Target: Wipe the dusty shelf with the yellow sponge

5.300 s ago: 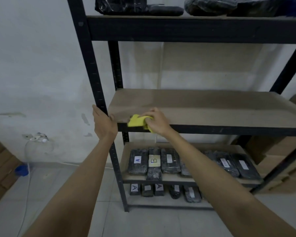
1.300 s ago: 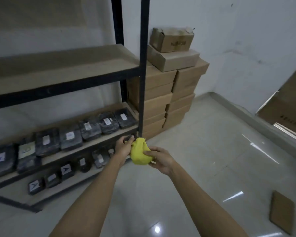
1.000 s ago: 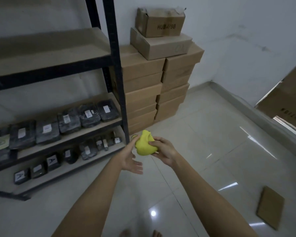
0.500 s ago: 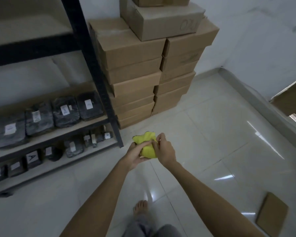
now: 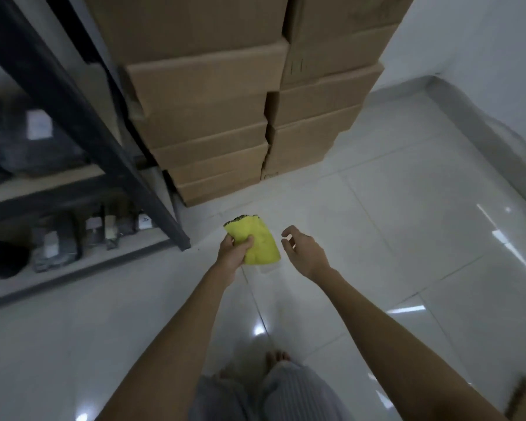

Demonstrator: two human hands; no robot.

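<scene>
My left hand [image 5: 234, 250] is clamped on the yellow sponge [image 5: 257, 244] above the floor; my right hand [image 5: 305, 251] hangs open beside it. The shelf [image 5: 52, 180] sits off left, so I judge no wiping is underway

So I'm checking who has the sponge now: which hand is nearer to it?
Left. The left hand grips the yellow sponge by its left edge; the right hand is open, just to the right of it, not touching.
</scene>
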